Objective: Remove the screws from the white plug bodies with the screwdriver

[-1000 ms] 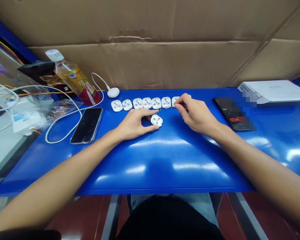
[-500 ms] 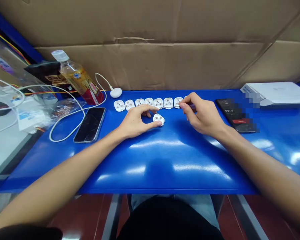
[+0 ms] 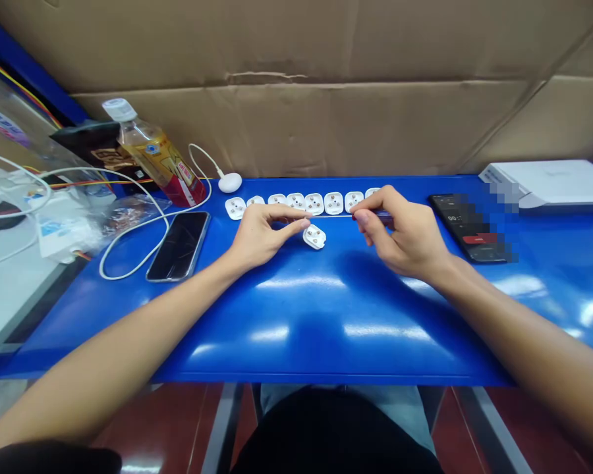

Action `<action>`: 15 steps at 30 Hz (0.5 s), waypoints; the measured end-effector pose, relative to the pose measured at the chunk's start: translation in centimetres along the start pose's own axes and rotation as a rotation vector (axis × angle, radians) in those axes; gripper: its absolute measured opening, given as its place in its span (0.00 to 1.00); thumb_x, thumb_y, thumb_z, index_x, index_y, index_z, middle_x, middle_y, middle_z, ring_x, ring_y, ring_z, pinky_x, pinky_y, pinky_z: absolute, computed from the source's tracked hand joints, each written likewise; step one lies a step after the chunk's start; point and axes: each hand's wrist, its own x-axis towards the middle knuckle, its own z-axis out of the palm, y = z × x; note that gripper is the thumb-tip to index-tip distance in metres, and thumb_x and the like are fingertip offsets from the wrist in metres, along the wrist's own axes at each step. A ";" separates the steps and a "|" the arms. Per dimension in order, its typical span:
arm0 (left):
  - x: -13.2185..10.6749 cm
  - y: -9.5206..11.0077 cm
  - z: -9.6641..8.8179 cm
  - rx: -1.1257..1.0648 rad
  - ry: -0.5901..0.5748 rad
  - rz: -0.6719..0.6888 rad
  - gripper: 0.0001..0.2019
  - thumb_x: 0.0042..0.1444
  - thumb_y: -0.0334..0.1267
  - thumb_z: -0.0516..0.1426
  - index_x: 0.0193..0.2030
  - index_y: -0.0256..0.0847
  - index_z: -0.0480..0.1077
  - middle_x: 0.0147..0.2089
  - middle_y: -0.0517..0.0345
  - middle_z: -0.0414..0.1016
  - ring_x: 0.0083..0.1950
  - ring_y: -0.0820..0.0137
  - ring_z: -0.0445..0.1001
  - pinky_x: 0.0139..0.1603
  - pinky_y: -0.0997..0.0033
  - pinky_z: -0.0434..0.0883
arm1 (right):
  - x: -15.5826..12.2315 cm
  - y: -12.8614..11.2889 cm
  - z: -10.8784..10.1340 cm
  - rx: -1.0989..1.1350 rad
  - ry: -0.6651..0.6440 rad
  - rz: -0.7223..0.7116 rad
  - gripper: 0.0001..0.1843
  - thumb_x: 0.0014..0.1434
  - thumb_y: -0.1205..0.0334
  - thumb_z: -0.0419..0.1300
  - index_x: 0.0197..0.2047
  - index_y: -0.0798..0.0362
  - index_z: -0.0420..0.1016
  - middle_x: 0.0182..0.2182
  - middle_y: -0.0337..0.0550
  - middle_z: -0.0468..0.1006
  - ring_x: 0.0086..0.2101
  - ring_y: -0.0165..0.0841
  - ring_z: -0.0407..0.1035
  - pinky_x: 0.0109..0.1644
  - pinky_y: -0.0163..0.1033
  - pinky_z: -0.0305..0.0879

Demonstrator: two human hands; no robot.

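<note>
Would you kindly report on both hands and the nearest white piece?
Right hand gripping thin-shafted tool. Left fingers at its tip. White piece beside them. Row of similar pieces behind.

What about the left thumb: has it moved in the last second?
Yes: the left thumb has moved up the picture, closer to the row of white parts.

A blue table (image 3: 277,313) carries 8 lined-up white pieces (image 3: 334,203) and 2 phones (image 3: 178,246).

The head camera looks from above the person's lap (image 3: 331,434), forward and down across the bench (image 3: 296,309), near enough that both forearms (image 3: 148,336) cross the lower sides, and takes in the cardboard (image 3: 326,46) along the top of the view
</note>
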 end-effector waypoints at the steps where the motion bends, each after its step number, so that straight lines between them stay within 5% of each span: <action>1: 0.0 0.0 0.0 0.004 0.005 0.012 0.12 0.58 0.45 0.69 0.44 0.40 0.86 0.46 0.49 0.87 0.48 0.58 0.84 0.50 0.60 0.78 | 0.0 0.0 0.0 0.002 -0.001 -0.006 0.08 0.73 0.55 0.53 0.44 0.48 0.70 0.35 0.44 0.81 0.30 0.35 0.75 0.37 0.42 0.72; 6: -0.2 0.2 0.0 0.150 0.001 0.102 0.10 0.60 0.45 0.68 0.41 0.42 0.85 0.42 0.52 0.87 0.44 0.61 0.83 0.47 0.61 0.76 | 0.1 0.1 -0.5 -0.089 -0.032 -0.080 0.07 0.72 0.57 0.55 0.44 0.47 0.73 0.36 0.44 0.83 0.32 0.37 0.76 0.38 0.43 0.71; 15: -0.1 0.8 -0.6 0.706 -0.091 0.486 0.11 0.70 0.42 0.58 0.44 0.45 0.83 0.42 0.53 0.86 0.45 0.60 0.78 0.50 0.55 0.68 | 0.3 -0.5 -1.6 -0.228 -0.117 -0.144 0.10 0.71 0.54 0.57 0.44 0.46 0.78 0.39 0.44 0.85 0.37 0.41 0.78 0.43 0.47 0.72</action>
